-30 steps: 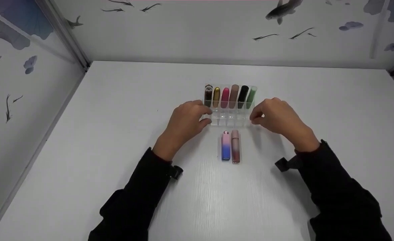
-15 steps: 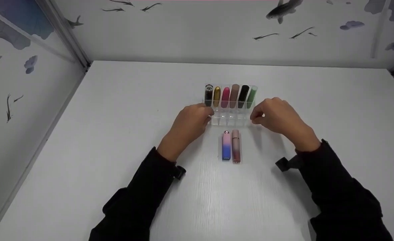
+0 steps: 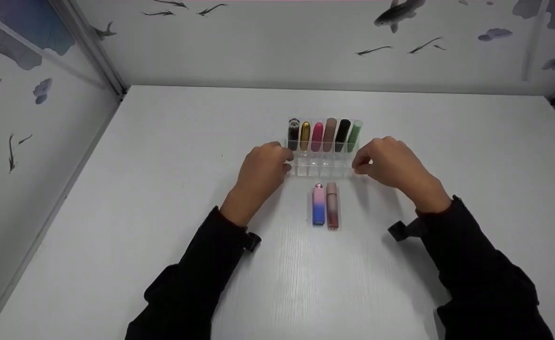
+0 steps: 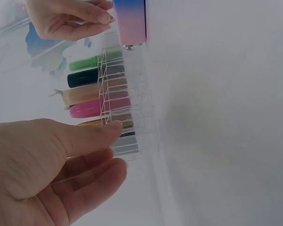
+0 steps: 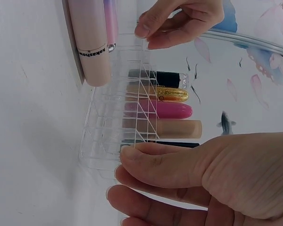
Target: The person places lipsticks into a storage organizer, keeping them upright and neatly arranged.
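A clear lipstick organizer (image 3: 324,163) sits on the table between the hands, several tubes standing in its back row. My left hand (image 3: 261,167) holds its left end between thumb and fingers. At the right end, my right hand (image 3: 388,163) pinches the side edge. From left to right stand a black tube with a silver top (image 3: 294,134), a gold one (image 3: 305,136), a pink one (image 3: 317,137), a brown one (image 3: 329,134), a black one (image 3: 342,134) and a green one (image 3: 354,136). The front compartments hold nothing.
In front of the organizer lie a pink-and-blue lipstick (image 3: 318,205) and a lip gloss tube (image 3: 332,206), side by side. The white table (image 3: 164,151) meets patterned panels (image 3: 277,47) at the back and left.
My left hand's thumb and fingers were spread at the organizer's left end; they came together, then the hand shifted slightly left. My right hand stays put. The tubes have not moved.
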Tool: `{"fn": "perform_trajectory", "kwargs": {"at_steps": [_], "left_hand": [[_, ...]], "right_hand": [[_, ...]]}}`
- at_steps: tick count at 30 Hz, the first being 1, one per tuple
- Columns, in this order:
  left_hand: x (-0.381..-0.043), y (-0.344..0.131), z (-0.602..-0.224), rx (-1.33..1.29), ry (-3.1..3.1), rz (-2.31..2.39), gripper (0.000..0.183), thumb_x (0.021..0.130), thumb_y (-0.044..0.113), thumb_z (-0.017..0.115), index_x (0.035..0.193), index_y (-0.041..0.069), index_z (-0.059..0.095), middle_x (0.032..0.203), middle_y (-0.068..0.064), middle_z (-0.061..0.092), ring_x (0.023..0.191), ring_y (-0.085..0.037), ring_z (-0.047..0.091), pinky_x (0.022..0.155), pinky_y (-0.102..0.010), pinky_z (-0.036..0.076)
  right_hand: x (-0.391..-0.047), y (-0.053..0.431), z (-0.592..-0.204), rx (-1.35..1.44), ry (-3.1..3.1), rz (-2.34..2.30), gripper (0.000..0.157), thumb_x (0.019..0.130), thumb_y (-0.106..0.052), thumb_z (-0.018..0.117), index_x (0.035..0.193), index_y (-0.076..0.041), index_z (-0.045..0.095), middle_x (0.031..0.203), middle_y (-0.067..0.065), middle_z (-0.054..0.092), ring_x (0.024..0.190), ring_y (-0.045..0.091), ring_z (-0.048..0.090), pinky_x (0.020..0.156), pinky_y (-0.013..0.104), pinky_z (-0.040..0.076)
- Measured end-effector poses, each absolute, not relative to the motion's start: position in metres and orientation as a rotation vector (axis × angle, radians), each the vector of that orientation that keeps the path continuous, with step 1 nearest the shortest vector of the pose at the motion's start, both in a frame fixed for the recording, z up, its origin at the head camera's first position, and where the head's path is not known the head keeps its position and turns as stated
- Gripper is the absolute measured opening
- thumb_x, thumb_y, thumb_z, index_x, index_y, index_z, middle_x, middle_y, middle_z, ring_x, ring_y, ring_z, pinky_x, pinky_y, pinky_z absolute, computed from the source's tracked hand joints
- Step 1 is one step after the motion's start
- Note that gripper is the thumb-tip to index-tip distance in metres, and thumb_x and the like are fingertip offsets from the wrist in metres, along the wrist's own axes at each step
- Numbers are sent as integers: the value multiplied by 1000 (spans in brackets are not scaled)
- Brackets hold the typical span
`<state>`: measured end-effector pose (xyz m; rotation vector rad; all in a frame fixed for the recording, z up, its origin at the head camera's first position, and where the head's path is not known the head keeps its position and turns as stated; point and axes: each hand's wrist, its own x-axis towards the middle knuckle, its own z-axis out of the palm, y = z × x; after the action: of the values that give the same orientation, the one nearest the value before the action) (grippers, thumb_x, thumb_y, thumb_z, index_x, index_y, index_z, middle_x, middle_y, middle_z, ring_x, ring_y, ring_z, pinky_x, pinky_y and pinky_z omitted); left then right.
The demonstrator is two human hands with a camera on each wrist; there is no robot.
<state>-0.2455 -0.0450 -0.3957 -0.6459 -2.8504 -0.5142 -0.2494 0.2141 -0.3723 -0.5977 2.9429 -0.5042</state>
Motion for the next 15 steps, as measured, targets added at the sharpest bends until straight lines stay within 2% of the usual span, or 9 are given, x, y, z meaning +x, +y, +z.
{"fn": "perform_trajectory", "kwargs": {"at_steps": [4,8,15], "left_hand": [[-246,-46,-394,-660,-2888,-486,15,92,3,74,104,7,81,99,-9,76,88,-20,70,81,-32,56],[-245,-45,-393,-669,-2907,-430,15,96,3,69,104,7,81,96,-9,76,81,-18,68,80,-31,57],[-245,-44,-395,-669,-2894,-366,15,97,5,67,105,7,80,94,-9,76,79,-18,68,79,-30,57]], "right_hand": [[-249,214,-372,-599,2954,-497,8,87,1,76,93,-3,80,90,11,76,79,26,63,71,43,49],[-248,214,-372,-611,2962,-499,8,87,1,76,91,-4,81,91,10,76,80,26,64,71,44,49],[-249,214,-373,-604,2959,-492,9,87,0,76,93,-4,81,92,10,76,81,26,64,71,44,49]]}}
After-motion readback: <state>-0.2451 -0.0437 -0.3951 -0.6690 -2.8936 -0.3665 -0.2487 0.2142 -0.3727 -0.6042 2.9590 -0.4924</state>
